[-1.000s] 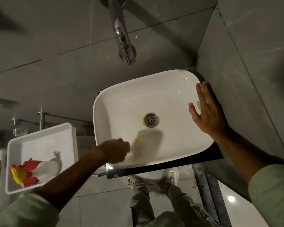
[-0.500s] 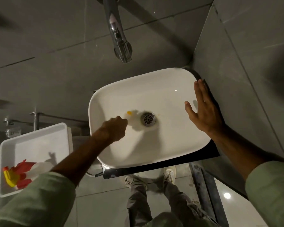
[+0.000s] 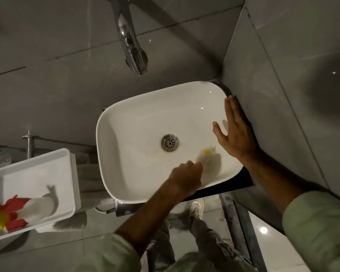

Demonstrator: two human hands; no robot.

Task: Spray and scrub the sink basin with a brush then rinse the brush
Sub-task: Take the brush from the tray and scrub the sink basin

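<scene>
Since prev. frame, left hand [image 3: 185, 178] has swept from left of the round chrome drain [image 3: 169, 142] across to the near-right part of the white rectangular ceramic sink basin [image 3: 126, 122]. Yellow-tipped scrub brush [image 3: 206, 152], badly motion-blurred, now sits just right of drain, w/ its smeared shadow trailing toward near rim. Left grip: closed in a fist on brush handle. Right hand [image 3: 236, 134]: fingers flat and spread, holding nothing, resting along basin's right rim beside the wall, about as before.

Reading: scrub stroke mid-pass, covering basin floor side to side; faint yellowish stain visible round drain, so scrubbing prob. not finished. No water running from chrome tap spout [image 3: 133, 54] → rinse not yet begun.

Count: 1 basin, 1 drain, 1 tap, 1 brush, 2 hands. 1 white plastic tray [image 3: 35, 173] at far left, holding 1 white spray bottle w/ red-and-yellow trigger head [image 3: 18, 212], lying on its side, untouched.
</scene>
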